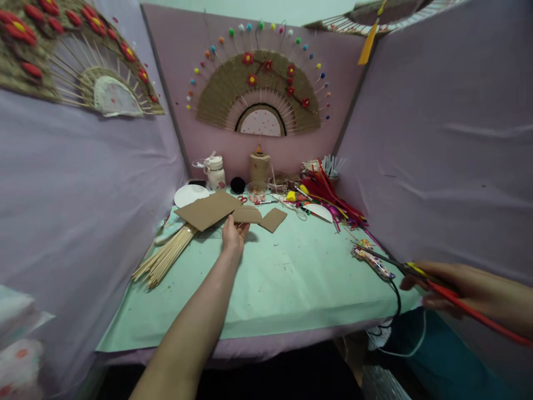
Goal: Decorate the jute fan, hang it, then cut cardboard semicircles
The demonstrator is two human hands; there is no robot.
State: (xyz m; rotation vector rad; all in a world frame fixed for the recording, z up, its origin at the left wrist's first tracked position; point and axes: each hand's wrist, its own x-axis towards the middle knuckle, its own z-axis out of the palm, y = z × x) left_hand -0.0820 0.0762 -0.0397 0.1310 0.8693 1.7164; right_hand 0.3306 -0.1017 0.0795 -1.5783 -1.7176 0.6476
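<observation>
My left hand (234, 236) reaches to the table and pinches a small piece of brown cardboard (247, 215) between thumb and fingers. A larger cardboard sheet (208, 210) lies just behind and left of it, and another small cardboard piece (273, 220) rests on the right. At the right side, my right hand (466, 283) is closed around scissors (410, 269) with red and yellow handles. Their dark blades point left, above a patterned glue gun (375, 263) with a black cord.
Bamboo sticks (169, 258) lie in a bundle at the left. Along the back stand a white bottle (215, 173) and a twine spool (260, 166). Red pipe cleaners (328, 191) are heaped at the right. A decorated fan (225, 100) hangs on the back panel.
</observation>
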